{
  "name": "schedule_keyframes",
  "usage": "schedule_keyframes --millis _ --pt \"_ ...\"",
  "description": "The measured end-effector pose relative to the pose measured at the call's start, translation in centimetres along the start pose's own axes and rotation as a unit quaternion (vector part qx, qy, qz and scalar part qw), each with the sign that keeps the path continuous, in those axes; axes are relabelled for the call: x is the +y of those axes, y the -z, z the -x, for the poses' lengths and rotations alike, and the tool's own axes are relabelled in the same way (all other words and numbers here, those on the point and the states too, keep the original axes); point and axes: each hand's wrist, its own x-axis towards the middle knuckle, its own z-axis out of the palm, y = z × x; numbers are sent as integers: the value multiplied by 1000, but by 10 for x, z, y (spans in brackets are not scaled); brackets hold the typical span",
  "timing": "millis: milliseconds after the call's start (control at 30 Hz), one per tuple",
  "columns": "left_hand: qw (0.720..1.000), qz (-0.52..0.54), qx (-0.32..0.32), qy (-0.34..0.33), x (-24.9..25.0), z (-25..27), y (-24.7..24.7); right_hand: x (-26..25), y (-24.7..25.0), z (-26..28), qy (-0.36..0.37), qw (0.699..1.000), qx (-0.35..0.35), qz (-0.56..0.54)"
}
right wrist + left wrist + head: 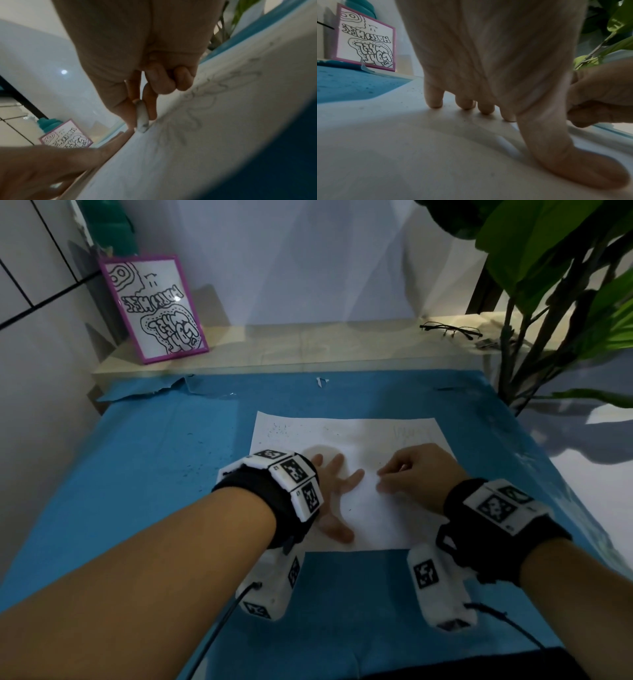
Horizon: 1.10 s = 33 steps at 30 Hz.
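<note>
1. Forearms [137, 559] reach in from the near edge, and bands [291, 477] with white marker blocks wrap both wrists.
2. Left hand [334, 494] lies spread, with fingertips [435, 102] and thumb pressing flat on the paper [359, 433]. This probably pins the sheet so that rubbing cannot drag or crease it.
3. Right hand [418, 474], just right of the left fingertips, pinches a small white eraser [142, 119] between thumb and forefinger, its other fingers curled in. The eraser's grey-smudged tip touches the paper. The low, steep grip likely puts force on one small spot.
4. Faint pencil lines [193, 115] run beyond the right hand, so that part of the sheet looks unfinished.
5. Under both hands the paper rests on a blue mat [154, 474], which has dark crumbs [191, 463] left of the left hand.
6. Beyond the hands a pale ledge [274, 350] meets a white wall [291, 251]. A purple-framed drawing [154, 306] leans far past the left hand. Glasses [450, 330] and a plant [548, 268] sit past the right. The light is dim.
</note>
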Motion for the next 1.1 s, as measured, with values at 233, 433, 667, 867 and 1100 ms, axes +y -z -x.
schedule_keyframes --millis 233,433,667,867,1100 --pt "1000 0 3 4 0 1 -2 -1 -4 6 11 999 -30 28" --pt "1000 -11 3 4 -1 0 -2 1 -3 13 1 997 -81 1" --pt "1000 -19 5 9 -2 -3 -3 -3 0 16 -2 988 -154 15" --pt "1000 -15 15 9 -8 -8 -8 -8 2 15 -10 980 -197 27" --pt "1000 -3 14 8 -7 -8 -7 -5 3 13 -3 987 -157 19"
